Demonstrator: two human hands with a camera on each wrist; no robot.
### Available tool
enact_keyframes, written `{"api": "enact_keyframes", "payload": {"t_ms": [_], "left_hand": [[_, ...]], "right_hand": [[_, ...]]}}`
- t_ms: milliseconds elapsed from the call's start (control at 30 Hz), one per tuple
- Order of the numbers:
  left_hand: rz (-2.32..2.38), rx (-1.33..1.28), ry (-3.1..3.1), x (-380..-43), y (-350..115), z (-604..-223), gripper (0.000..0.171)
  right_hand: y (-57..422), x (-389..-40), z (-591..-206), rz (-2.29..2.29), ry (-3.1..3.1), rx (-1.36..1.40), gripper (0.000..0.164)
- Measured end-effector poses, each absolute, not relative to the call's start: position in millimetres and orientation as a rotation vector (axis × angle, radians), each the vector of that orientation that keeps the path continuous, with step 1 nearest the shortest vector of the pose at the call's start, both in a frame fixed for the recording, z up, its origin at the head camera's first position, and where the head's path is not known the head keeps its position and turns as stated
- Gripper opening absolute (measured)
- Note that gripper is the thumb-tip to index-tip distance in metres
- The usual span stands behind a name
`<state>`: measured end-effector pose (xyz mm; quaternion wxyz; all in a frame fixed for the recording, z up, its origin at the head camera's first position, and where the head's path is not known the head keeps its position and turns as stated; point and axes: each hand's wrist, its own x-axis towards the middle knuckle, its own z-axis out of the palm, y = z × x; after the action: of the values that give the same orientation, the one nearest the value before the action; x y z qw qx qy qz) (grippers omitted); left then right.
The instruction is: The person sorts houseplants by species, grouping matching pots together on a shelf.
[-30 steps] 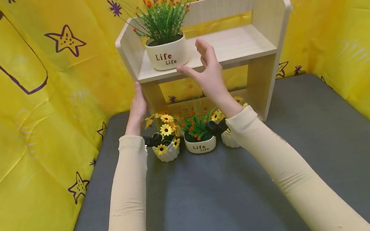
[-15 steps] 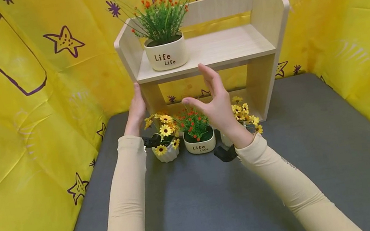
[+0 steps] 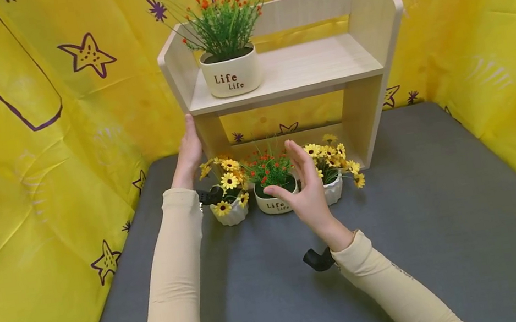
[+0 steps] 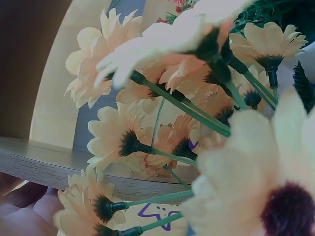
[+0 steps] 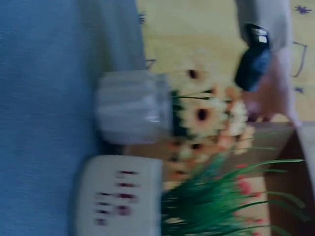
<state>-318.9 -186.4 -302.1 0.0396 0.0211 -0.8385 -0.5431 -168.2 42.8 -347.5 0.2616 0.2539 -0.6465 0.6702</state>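
A wooden two-tier shelf [image 3: 318, 63] stands at the back. My left hand [image 3: 189, 153] rests against the outside of its left side panel; fingers [image 4: 34, 214] show beyond the board edge in the left wrist view. On the upper tier, at the left, sits a white "Life" pot with orange-red flowers [image 3: 231, 76]. A smaller "Life" pot [image 3: 272, 204] stands before the shelf, between a ribbed pot of yellow daisies [image 3: 231, 215] and another daisy pot [image 3: 334, 190]. My right hand [image 3: 310, 195], thumb and fingers apart and holding nothing, partly covers the middle and right pots.
The grey table [image 3: 267, 287] stretches in front of the pots and to the right. Yellow curtains [image 3: 2, 193] with purple drawings surround it. A black wrist camera [image 3: 319, 259] sticks out from the right sleeve.
My right hand has come down and back from beside the upper pot to in front of the lower pots. My left hand stays at the shelf's side. The upper pot has not moved.
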Motion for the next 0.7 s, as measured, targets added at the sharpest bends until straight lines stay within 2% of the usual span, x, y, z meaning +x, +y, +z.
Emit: {"api": "enact_keyframes", "payload": {"t_ms": [267, 500, 700], "left_hand": [[-1.619, 0.098, -2.586, -322, -184, -303, 0.086], [-1.593, 0.114, -2.597, -323, -184, -303, 0.084], [-1.605, 0.1, -2.573, -323, -184, -305, 0.083]], "right_hand": [[44, -160, -384, 1.876, -1.881, 0.576, 0.085], [48, -177, -429, 1.869, -2.082, 0.37, 0.091], [49, -184, -447, 1.768, -2.281, 0.251, 0.099]]}}
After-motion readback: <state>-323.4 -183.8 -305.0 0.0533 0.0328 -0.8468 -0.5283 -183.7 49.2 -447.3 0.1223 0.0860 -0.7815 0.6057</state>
